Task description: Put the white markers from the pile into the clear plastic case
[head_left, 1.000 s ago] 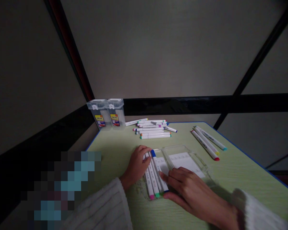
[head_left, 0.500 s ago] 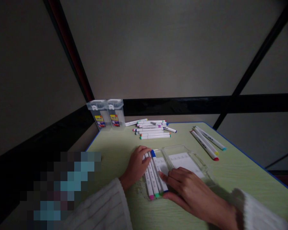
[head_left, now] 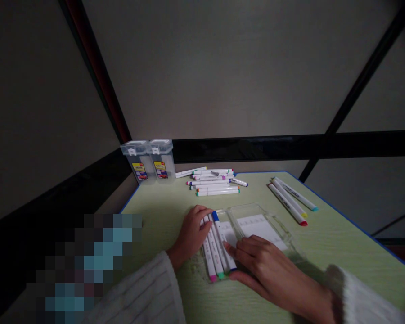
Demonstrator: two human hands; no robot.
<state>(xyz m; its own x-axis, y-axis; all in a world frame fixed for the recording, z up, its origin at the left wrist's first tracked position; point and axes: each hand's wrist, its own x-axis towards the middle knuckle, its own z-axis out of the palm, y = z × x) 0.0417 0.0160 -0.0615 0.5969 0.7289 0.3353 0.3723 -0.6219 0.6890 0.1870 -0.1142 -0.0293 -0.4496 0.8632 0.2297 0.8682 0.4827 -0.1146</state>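
An open clear plastic case point(head_left: 248, 207) lies on the table, its white paper insert showing on the right half. In its left half several white markers rest side by side, among them a pink-tipped marker point(head_left: 209, 260) and a green-tipped marker point(head_left: 217, 260). Beside them lies a blue-capped marker point(head_left: 224, 240), slightly askew. My left hand point(head_left: 191, 230) curls over the far ends of the row, thumb against the markers. With index finger and thumb, my right hand point(head_left: 265, 267) holds the near end of the blue-capped marker. The markers' far tips are partly hidden by my left fingers.
Two upright clear marker boxes point(head_left: 161, 162) stand at the back left. A loose pile of white markers point(head_left: 216, 182) lies at the back middle. Three more markers point(head_left: 288, 202) lie to the right. Blue edging point(head_left: 351, 221) rims the pale green table, with walls behind and left.
Both hands keep almost the same place on the markers. The view has shifted very slightly; nothing is taken up or let go.
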